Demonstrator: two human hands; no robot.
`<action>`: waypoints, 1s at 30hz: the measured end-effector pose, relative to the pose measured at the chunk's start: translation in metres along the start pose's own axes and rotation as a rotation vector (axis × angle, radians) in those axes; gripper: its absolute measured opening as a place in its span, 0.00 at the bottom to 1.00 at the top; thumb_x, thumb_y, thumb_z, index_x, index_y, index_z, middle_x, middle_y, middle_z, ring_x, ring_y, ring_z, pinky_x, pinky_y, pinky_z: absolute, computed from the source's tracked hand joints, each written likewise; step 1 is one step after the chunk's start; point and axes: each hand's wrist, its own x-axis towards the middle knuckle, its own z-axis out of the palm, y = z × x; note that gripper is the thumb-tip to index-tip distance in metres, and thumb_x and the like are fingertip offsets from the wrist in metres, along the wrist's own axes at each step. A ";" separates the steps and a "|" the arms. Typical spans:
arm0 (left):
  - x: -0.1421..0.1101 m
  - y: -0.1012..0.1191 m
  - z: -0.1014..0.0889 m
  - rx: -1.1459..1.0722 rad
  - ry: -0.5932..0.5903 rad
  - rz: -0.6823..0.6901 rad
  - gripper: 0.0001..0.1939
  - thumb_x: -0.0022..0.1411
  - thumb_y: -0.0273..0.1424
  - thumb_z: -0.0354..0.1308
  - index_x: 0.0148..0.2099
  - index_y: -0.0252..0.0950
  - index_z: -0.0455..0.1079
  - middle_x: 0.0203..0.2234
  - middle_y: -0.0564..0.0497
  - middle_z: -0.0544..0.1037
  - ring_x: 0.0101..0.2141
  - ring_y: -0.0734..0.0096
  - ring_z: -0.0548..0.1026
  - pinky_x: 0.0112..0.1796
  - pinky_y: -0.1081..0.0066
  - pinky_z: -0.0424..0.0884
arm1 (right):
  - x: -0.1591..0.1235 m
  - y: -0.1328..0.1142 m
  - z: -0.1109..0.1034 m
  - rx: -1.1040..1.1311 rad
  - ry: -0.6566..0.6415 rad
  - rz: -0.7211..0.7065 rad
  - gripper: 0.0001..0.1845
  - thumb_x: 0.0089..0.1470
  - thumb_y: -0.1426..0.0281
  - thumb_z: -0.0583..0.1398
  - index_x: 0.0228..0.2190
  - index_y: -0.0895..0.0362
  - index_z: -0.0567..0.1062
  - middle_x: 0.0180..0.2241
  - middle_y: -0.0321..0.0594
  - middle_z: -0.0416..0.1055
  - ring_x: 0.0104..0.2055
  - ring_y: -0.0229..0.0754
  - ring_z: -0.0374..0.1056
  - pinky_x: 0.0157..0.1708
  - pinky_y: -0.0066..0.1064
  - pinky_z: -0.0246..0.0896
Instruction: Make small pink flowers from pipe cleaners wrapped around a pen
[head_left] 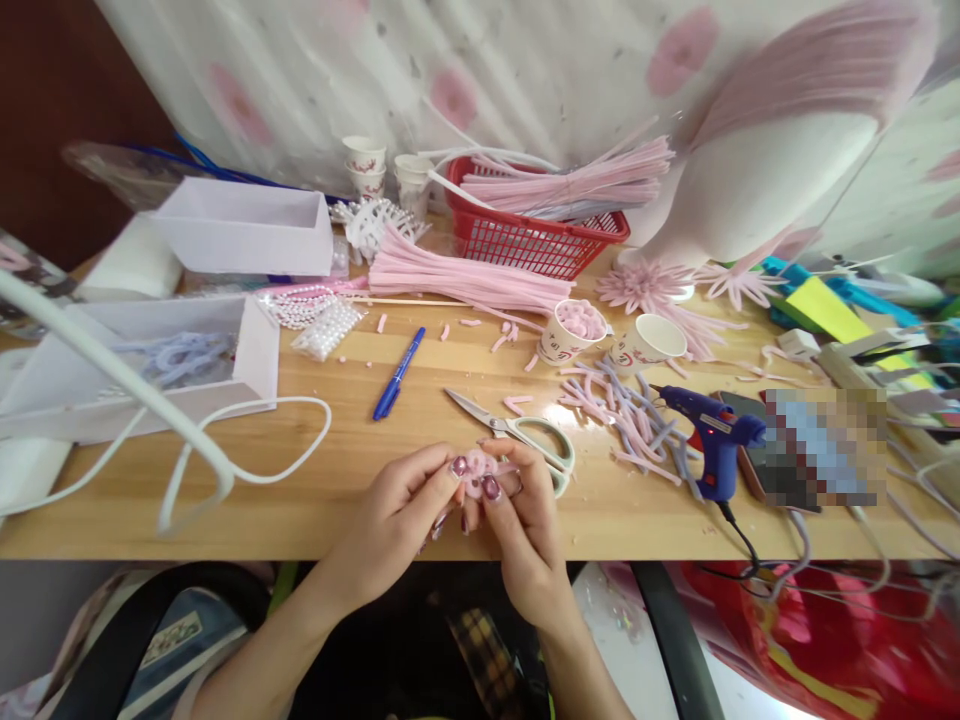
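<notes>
Both hands meet at the table's front edge around a small pink pipe-cleaner flower (477, 470). My left hand (409, 500) pinches its left side between thumb and fingers. My right hand (525, 510) grips the right side the same way, and the fingers hide part of the flower. Just behind my right hand lies a pair of scissors (536, 432) with pale green handles, its blades pointing to the back left. A blue pen (399, 375) rests farther back on the left. Cut pink and grey pipe-cleaner pieces (630, 420) are heaped to the right.
A blue glue gun (716, 435) stands at right, its cord hanging over the edge. Paper cups, one with pink pompom-like bits (581, 320), one pale inside (651, 340), stand behind. A red basket (525, 245), pink pipe-cleaner bundle (465, 275), white boxes (255, 345) and lamp arm (112, 370) surround them.
</notes>
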 end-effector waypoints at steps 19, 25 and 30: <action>-0.010 -0.003 0.005 0.110 0.184 0.131 0.13 0.66 0.38 0.54 0.32 0.35 0.69 0.22 0.55 0.73 0.23 0.76 0.68 0.26 0.77 0.65 | -0.001 0.000 -0.002 0.115 -0.005 0.103 0.12 0.64 0.66 0.54 0.49 0.51 0.67 0.23 0.30 0.61 0.25 0.33 0.57 0.29 0.25 0.58; -0.005 0.001 0.006 0.046 0.101 0.136 0.15 0.67 0.37 0.52 0.30 0.35 0.68 0.20 0.56 0.72 0.23 0.77 0.69 0.26 0.77 0.65 | 0.001 0.002 -0.003 0.015 0.062 0.120 0.15 0.65 0.62 0.52 0.48 0.52 0.72 0.31 0.36 0.66 0.31 0.37 0.63 0.39 0.31 0.63; -0.003 -0.002 0.005 -0.047 0.146 0.101 0.14 0.66 0.37 0.53 0.30 0.35 0.67 0.18 0.55 0.73 0.21 0.76 0.69 0.25 0.76 0.65 | 0.001 -0.002 -0.002 0.033 -0.073 0.129 0.21 0.65 0.66 0.53 0.58 0.49 0.64 0.30 0.35 0.66 0.35 0.39 0.65 0.43 0.34 0.63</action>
